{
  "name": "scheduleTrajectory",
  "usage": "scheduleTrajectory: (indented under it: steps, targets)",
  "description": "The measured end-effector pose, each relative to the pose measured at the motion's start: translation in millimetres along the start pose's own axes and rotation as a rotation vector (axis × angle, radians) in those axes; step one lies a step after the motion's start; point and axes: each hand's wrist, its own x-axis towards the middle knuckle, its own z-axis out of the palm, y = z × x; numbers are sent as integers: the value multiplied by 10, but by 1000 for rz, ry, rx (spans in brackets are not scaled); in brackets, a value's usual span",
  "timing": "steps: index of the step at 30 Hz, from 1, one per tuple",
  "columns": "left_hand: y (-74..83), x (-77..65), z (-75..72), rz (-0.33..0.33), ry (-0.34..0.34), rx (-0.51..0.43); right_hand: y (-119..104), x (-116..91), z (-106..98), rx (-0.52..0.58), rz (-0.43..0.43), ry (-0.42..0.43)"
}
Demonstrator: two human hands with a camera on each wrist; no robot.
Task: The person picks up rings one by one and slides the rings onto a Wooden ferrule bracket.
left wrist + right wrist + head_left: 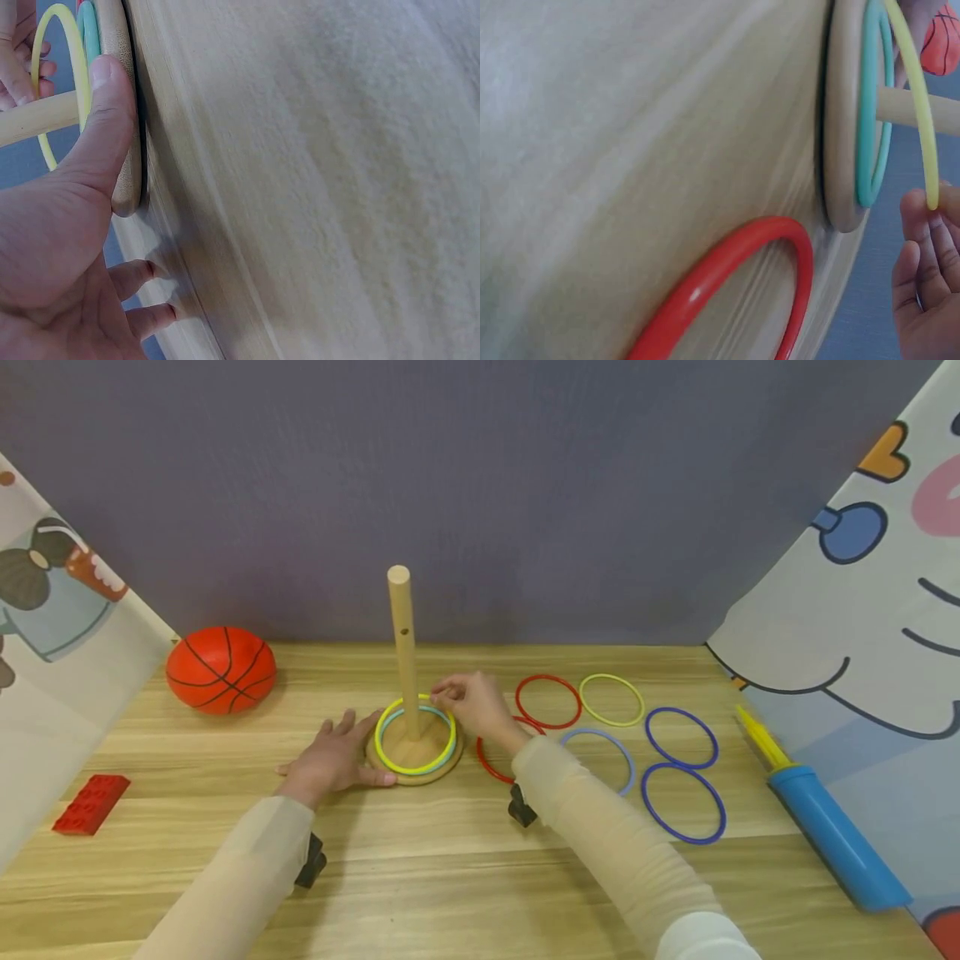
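Observation:
In the head view, a wooden post (406,672) rises from a round wooden base (420,781) on the table. A teal ring (867,112) lies around the post on the base. My right hand (480,702) pinches the far right side of a yellow ring (412,771), which also encircles the post. The right wrist view shows this yellow ring tilted, its pinched side lifted above the teal one. My left hand (330,760) spreads at the base's left side, thumb (112,112) against its edge, other fingertips touching the table.
Right of the base lie two red rings (543,677), a pale yellow ring (603,676), a light blue ring (631,760) and two dark blue rings (723,818). A blue hand pump (840,835) lies far right. At left are a toy basketball (221,670) and a red toy brick (92,806).

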Motion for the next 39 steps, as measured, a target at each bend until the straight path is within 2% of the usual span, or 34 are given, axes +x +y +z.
scheduleTrajectory:
  steps: [4, 9, 15, 31, 39]
  targets:
    - [-4, 10, 6, 2, 5, 3, 21, 1, 43, -68, -33, 4]
    - [-14, 23, 13, 0, 3, 5, 32, 2, 89, -214, -90, -2]
    - [-14, 32, 20, -2, 3, 7, 24, -6, 119, -310, -90, -7]
    - [-5, 17, 12, 7, 7, 10, 39, -14, 119, -309, -52, -33]
    - [-15, 18, 15, 8, 8, 3, 65, -33, -19, -224, -34, -94]
